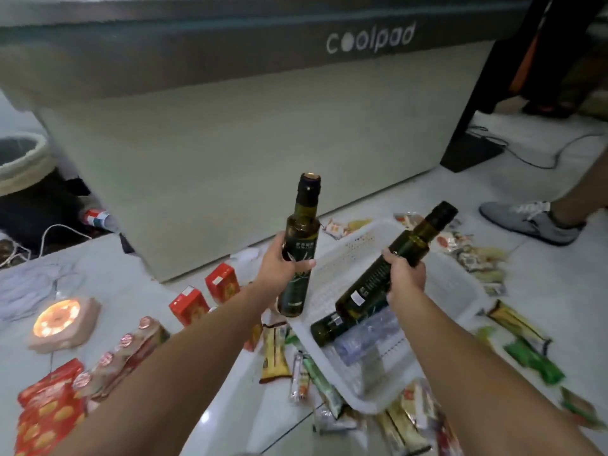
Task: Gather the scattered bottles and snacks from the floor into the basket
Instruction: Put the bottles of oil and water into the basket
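My left hand (281, 264) grips a dark green oil bottle (301, 232) upright, just left of the white plastic basket (348, 255). My right hand (406, 274) holds a second dark green bottle (408, 251), tilted with its neck up to the right, above the basket. A third dark bottle (329, 325) lies inside the basket beside a clear plastic bottle (371, 334). Snack packets (274, 353) lie scattered on the tiled floor around the basket, with more packets (473, 255) to its right.
Red drink cartons (189, 304) and a shrink-wrapped pack of small bottles (128, 353) lie at left. A round glowing device (59, 319) sits on the floor. A large grey counter (230, 133) stands behind. Another person's shoe (529, 222) is at right.
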`<action>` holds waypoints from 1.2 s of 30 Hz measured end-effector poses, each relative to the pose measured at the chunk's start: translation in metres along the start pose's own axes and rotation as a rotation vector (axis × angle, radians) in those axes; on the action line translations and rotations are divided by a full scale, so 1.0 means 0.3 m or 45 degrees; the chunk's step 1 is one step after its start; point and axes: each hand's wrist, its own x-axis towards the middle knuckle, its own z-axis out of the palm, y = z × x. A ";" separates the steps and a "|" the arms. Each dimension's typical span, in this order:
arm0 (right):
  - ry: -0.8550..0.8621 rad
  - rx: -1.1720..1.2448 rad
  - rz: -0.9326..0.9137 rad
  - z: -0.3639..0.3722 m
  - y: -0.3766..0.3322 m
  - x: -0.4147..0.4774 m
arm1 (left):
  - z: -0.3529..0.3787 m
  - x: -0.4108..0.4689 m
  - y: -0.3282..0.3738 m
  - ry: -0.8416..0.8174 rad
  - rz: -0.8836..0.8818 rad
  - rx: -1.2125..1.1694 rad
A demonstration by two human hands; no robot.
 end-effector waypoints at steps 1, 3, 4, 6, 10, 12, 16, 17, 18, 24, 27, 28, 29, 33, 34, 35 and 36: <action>0.057 -0.006 0.019 -0.031 -0.003 0.022 | 0.039 0.010 -0.003 -0.020 0.000 0.048; 0.139 -0.018 0.073 -0.070 0.001 0.069 | 0.102 0.040 -0.021 -0.102 0.018 0.167; 0.160 -0.014 0.104 -0.082 0.008 0.094 | 0.129 0.058 -0.033 -0.155 0.033 0.217; 0.177 -0.008 0.176 -0.103 0.030 0.141 | 0.181 0.094 -0.058 -0.249 0.071 0.312; 0.140 -0.094 0.344 -0.166 0.122 0.267 | 0.260 0.183 -0.105 -0.302 0.088 0.503; 0.144 -0.139 0.409 -0.194 0.156 0.288 | 0.285 0.221 -0.128 -0.315 0.068 0.577; 0.171 -0.344 0.396 -0.210 0.199 0.224 | 0.322 0.274 -0.149 -0.415 0.000 0.650; 0.161 -0.454 0.368 -0.206 0.213 0.212 | 0.330 0.287 -0.158 -0.441 -0.005 0.664; 0.144 -0.552 0.331 -0.197 0.231 0.208 | 0.337 0.298 -0.170 -0.470 -0.009 0.685; 0.178 -0.797 0.324 -0.168 0.333 0.226 | 0.382 0.353 -0.273 -0.594 -0.037 0.884; 0.242 -0.917 0.351 -0.170 0.376 0.242 | 0.401 0.378 -0.330 -0.637 -0.066 0.985; 0.251 -0.961 0.346 -0.167 0.383 0.255 | 0.406 0.385 -0.351 -0.635 -0.079 1.014; 0.257 -0.997 0.342 -0.163 0.387 0.265 | 0.412 0.397 -0.376 -0.628 -0.093 1.036; 0.232 -1.258 0.271 -0.163 0.421 0.286 | 0.438 0.435 -0.440 -0.651 -0.115 1.113; 0.209 -1.332 0.226 -0.167 0.429 0.283 | 0.443 0.439 -0.449 -0.660 -0.099 1.145; 0.186 -1.405 0.183 -0.169 0.435 0.278 | 0.448 0.444 -0.462 -0.659 -0.077 1.167; 0.165 -1.476 0.153 -0.171 0.437 0.275 | 0.451 0.446 -0.472 -0.648 -0.054 1.182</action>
